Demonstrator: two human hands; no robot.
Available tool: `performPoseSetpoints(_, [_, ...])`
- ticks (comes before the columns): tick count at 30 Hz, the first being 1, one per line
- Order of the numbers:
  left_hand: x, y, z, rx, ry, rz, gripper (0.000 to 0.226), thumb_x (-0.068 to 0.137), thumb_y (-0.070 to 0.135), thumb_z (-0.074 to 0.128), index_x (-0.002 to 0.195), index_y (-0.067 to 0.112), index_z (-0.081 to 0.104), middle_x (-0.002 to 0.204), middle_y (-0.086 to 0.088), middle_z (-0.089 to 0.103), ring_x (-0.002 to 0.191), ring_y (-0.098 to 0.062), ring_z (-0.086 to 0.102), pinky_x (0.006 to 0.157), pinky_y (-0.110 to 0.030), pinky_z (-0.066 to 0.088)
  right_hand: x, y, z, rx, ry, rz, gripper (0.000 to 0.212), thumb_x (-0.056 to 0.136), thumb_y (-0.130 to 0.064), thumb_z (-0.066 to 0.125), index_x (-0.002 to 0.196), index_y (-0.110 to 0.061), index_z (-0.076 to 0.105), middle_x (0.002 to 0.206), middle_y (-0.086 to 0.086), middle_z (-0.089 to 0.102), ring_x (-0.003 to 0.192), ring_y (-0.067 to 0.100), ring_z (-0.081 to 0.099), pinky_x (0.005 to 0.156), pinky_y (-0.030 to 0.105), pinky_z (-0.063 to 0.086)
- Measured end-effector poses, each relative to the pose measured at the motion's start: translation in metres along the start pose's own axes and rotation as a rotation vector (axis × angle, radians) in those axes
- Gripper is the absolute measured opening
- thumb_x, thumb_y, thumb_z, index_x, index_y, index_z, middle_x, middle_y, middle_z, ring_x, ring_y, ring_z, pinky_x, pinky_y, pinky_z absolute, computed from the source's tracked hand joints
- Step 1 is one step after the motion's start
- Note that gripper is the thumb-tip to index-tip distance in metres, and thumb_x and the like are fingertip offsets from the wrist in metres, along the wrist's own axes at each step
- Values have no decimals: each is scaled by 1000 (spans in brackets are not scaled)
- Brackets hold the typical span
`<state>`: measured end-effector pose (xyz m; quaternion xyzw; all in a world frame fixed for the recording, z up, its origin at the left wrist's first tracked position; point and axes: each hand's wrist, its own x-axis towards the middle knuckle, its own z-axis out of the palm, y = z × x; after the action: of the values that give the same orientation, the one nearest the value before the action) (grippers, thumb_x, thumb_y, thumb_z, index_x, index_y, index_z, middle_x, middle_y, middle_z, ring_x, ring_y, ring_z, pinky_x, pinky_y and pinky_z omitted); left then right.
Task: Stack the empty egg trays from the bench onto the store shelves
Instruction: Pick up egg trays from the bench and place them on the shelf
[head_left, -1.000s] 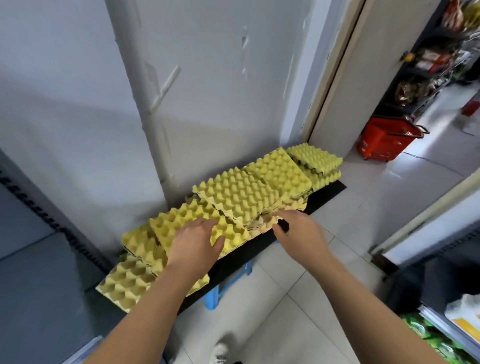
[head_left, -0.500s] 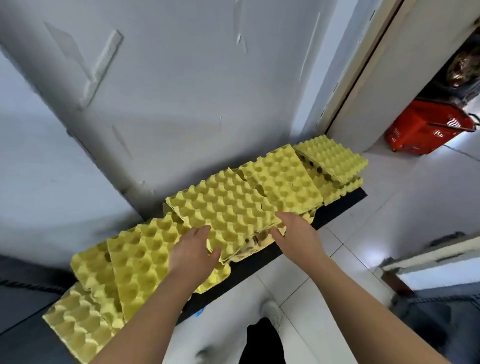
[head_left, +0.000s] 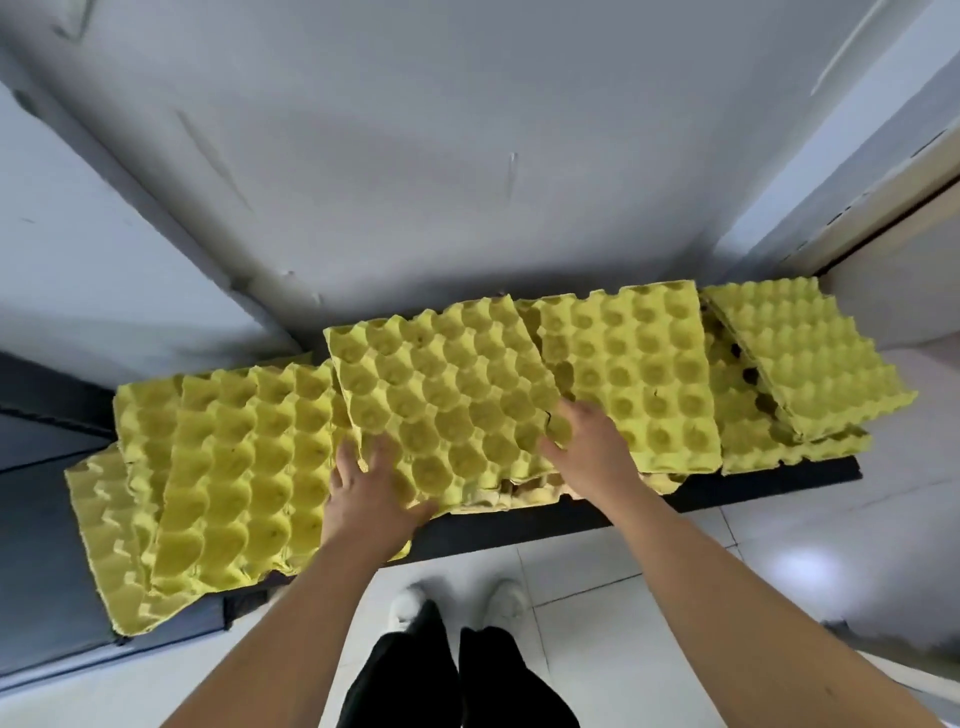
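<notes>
Four groups of yellow egg trays sit in an overlapping row on a black counter (head_left: 519, 525) against a grey wall (head_left: 467, 156). All cups are empty.

Middle tray (head_left: 452, 395): on top, turned at an angle to the others. Its left edge overlaps the left pile (head_left: 228, 467) and its right edge overlaps the right tray (head_left: 639, 374). More trays show under its near edge.

Left hand (head_left: 374, 493): on the middle tray's near-left corner, fingers spread and fairly straight, thumb out along the near edge. Grip is loose, flat contact, with no clear pinch.

Right hand (head_left: 587, 447): at the middle tray's near-right edge, where it meets the right tray. The thumb lies on top of the tray and the fingers curl down at the edge. Grip is closed on the middle tray.

Left pile: several trays fanned out, with the lowest ones sticking out left and toward the camera, past the counter's front edge.

Far-right pile (head_left: 810, 358): the top tray is skewed and overhangs the counter's right end. Another tray under it sits just beside the right tray.

Below the counter is a white tiled floor (head_left: 779, 561), with white shoes (head_left: 506, 597) and black trousers (head_left: 405, 675) between the forearms. Both forearms are bare.
</notes>
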<state>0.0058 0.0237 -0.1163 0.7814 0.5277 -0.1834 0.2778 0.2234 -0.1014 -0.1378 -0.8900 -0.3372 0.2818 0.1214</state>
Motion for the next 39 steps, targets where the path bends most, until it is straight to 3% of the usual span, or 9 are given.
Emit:
performPoseSetpoints(4, [10,-5,20,-89,-31,-70,111,72,57,73,151,31,0,158,-9,-4,143,-37,17,110,-47,33,26,16,14,29,-128,63,81,85,-55,57,150,-25,17,155,15,15,142,34,20,111,46,31])
performPoseSetpoints(10, [16,-12,30,-220,-22,-57,107,75,46,75,153,24,6,156,-9,7,140,-34,27,106,-48,39,43,20,35,77,-236,113,86,81,-58,60,149,-36,13,156,15,7,142,38,15,112,52,24])
performPoseSetpoints(17, [15,-8,23,-266,-4,-29,111,76,54,71,153,19,-1,157,-8,4,132,-31,43,98,-41,46,47,13,40,161,-168,126,78,80,-51,65,146,-35,25,149,14,21,137,36,25,109,50,28])
performPoseSetpoints(25, [9,-8,-9,-334,87,9,105,71,39,81,151,19,15,152,-5,19,128,-26,44,94,-37,48,38,4,23,312,-166,152,90,62,-64,67,141,-32,38,142,9,41,132,30,35,107,51,34])
performPoseSetpoints(29, [-10,-5,-27,-404,169,21,105,69,38,83,150,22,18,150,-2,25,128,-21,43,84,-25,40,30,-9,-9,319,-105,69,79,70,-53,71,139,-29,42,138,6,45,131,29,36,107,48,35])
performPoseSetpoints(33, [-42,1,-44,-485,291,20,103,72,35,81,151,23,16,150,-2,28,131,-23,40,96,-34,40,18,-29,-49,313,-29,-81,73,73,-51,72,137,-29,44,139,3,42,130,24,37,108,45,34])
performPoseSetpoints(36, [-71,3,-57,-552,406,21,102,76,33,78,152,23,11,152,-2,27,135,-20,35,99,-31,35,1,-50,-80,341,5,-199,70,77,-45,72,138,-27,44,142,0,37,131,17,38,110,34,32])
performPoseSetpoints(39, [-106,3,-75,-590,527,26,104,79,32,76,153,21,4,157,-2,22,139,-19,31,104,-33,33,-24,-75,-107,307,42,-324,71,77,-45,72,139,-26,43,143,3,35,131,17,39,110,32,31])
